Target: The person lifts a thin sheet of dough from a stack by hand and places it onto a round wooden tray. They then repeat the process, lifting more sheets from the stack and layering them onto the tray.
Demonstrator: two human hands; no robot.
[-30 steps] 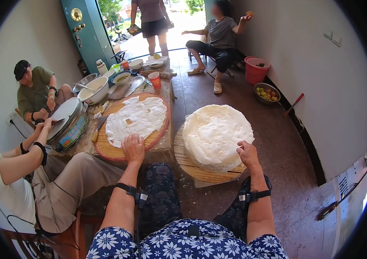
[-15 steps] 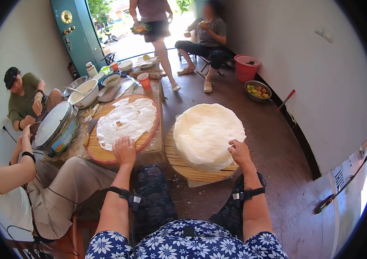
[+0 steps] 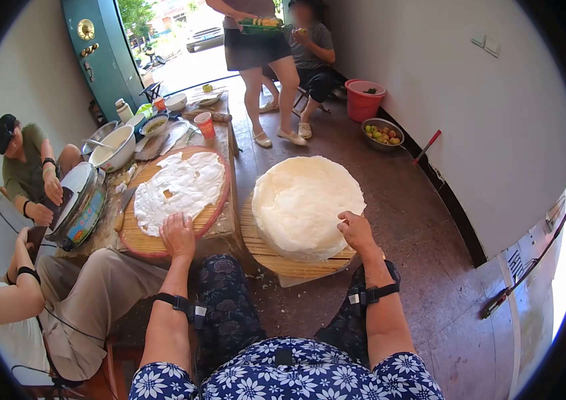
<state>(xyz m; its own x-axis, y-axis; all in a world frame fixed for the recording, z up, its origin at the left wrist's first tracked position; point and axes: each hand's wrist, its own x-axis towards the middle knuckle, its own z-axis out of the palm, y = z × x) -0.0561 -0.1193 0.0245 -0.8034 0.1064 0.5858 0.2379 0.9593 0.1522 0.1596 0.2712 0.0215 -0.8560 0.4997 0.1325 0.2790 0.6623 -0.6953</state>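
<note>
My left hand (image 3: 177, 237) lies with fingers spread on the lower edge of a torn white sheet (image 3: 179, 187), which covers much of a round slatted board with a red rim (image 3: 221, 212) on the table. To the right, a thick round stack of thin pale sheets (image 3: 306, 203) rests on a wooden slatted board (image 3: 263, 248). At the stack's right edge is my right hand (image 3: 356, 231), its fingers curled and pressed together; whether a sheet's edge is between them is too small to tell.
Bowls, a red paper cup (image 3: 205, 125) and a knife (image 3: 125, 203) are on the table (image 3: 226, 233). Two people sit at left by a round griddle (image 3: 83, 207). A person walks beyond the stack; another sits behind. A red bucket (image 3: 364, 103) and fruit bowl (image 3: 383, 135) stand by the wall.
The standing person has moved right, in front of the seated one, carrying a tray. The person in green now reaches over the griddle. The view has shifted slightly; my hands hold nearly the same places.
</note>
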